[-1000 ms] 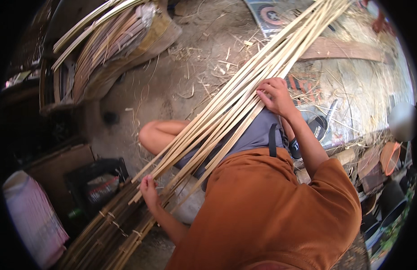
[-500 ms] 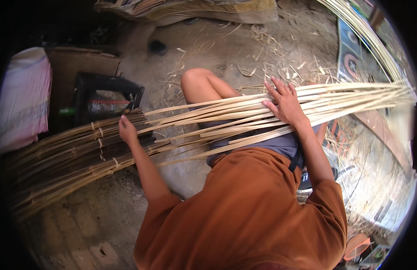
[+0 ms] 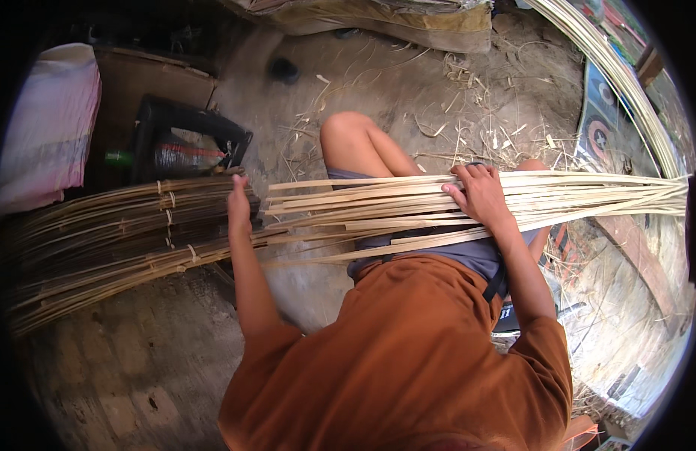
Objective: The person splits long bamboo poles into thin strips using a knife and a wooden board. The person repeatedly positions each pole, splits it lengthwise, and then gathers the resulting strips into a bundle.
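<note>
Pale split strips [image 3: 408, 197], probably bamboo: laid across the lap, crossing both its side edges, left ends just short of the left hand [image 3: 240, 207]. Right hand [image 3: 483, 195] on top of the strips above the lap; fingers bent over them, thumb apart; cannot tell whether pinching any. Left hand upright at the right end of a bound bundle of darker strips [image 3: 100, 233], fingers close together; contact or hold not readable.

Room: narrow gap between left hand and strip ends; wider stretch of floor [image 3: 408, 71] beyond the bent knee [image 3: 349, 139], shavings [image 3: 506, 135] toward its right.

Obscured: left fingers blurred; strip portions under right palm hidden; far right ends lost at the fisheye rim; left end of bundle dim.

Versus 0.5 s earlier: right fingers less spread, more curled; upper strip ends more evenly aligned at left.
</note>
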Action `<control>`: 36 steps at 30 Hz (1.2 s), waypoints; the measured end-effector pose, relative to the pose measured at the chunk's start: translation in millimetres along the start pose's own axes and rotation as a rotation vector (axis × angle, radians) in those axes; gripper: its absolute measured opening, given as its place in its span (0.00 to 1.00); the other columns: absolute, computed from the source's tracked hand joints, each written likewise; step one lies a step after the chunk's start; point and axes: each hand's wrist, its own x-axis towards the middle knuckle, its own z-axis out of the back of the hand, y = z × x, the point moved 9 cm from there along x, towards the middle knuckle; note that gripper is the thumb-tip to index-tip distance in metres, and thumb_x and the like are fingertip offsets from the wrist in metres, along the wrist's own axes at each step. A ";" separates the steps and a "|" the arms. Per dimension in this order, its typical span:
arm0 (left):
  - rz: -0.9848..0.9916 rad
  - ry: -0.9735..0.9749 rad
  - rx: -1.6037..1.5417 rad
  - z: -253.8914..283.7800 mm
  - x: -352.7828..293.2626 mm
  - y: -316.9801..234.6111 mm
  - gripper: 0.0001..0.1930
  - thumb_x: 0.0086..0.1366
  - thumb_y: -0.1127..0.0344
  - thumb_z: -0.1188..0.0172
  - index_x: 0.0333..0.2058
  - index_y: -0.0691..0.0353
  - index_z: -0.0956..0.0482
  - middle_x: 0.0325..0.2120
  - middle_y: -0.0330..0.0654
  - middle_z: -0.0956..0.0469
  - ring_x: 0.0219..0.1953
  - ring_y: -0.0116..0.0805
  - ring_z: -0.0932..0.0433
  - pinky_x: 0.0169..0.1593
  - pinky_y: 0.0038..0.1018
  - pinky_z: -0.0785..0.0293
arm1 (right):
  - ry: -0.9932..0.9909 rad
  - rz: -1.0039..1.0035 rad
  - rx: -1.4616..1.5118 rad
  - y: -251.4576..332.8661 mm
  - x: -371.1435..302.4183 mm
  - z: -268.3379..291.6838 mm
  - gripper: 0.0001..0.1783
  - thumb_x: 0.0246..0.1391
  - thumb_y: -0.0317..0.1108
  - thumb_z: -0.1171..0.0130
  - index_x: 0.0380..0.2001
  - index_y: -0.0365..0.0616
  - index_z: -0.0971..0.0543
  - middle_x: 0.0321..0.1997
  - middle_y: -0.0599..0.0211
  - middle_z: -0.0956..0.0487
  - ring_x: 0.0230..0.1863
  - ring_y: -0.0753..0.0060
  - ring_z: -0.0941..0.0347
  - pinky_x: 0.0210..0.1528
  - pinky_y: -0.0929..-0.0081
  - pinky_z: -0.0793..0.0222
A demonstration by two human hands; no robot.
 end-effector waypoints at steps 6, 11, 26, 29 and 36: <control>0.021 0.361 0.018 -87.0 0.0 16.5 0.40 0.75 0.34 0.66 0.71 0.59 0.42 0.71 0.47 0.41 0.74 0.44 0.45 0.72 0.45 0.49 | 0.026 0.059 -0.028 20.1 8.5 -17.3 0.29 0.60 0.61 0.45 0.39 0.43 0.22 0.34 0.58 0.20 0.43 0.54 0.24 0.50 0.57 0.36; -0.105 0.103 -0.075 1.6 24.8 11.4 0.35 0.77 0.39 0.64 0.70 0.60 0.39 0.70 0.48 0.39 0.73 0.44 0.43 0.72 0.42 0.48 | 0.081 0.001 0.078 0.3 -0.5 -19.0 0.30 0.61 0.62 0.46 0.43 0.42 0.18 0.38 0.55 0.18 0.44 0.54 0.22 0.51 0.56 0.33; -0.974 0.648 0.764 -342.3 -155.3 -87.3 0.30 0.71 0.53 0.43 0.61 0.72 0.30 0.60 0.66 0.30 0.64 0.62 0.33 0.67 0.43 0.38 | -1.078 -0.791 -0.076 -158.0 -147.0 131.8 0.32 0.56 0.40 0.32 0.59 0.38 0.29 0.56 0.50 0.27 0.55 0.49 0.30 0.62 0.58 0.37; -0.874 0.933 0.847 -399.6 -174.5 -56.9 0.37 0.69 0.46 0.42 0.63 0.73 0.34 0.56 0.70 0.29 0.60 0.66 0.30 0.63 0.45 0.34 | -1.516 -1.103 0.673 -271.6 -263.4 62.5 0.34 0.59 0.44 0.33 0.63 0.40 0.32 0.55 0.57 0.24 0.51 0.59 0.25 0.57 0.59 0.30; -1.118 1.041 1.022 -397.7 -227.7 -51.8 0.57 0.57 0.31 0.36 0.69 0.72 0.47 0.52 0.72 0.27 0.56 0.68 0.28 0.57 0.47 0.30 | -1.408 -0.694 1.893 -276.2 -207.4 23.2 0.37 0.60 0.58 0.40 0.60 0.39 0.27 0.57 0.54 0.21 0.60 0.54 0.26 0.62 0.54 0.30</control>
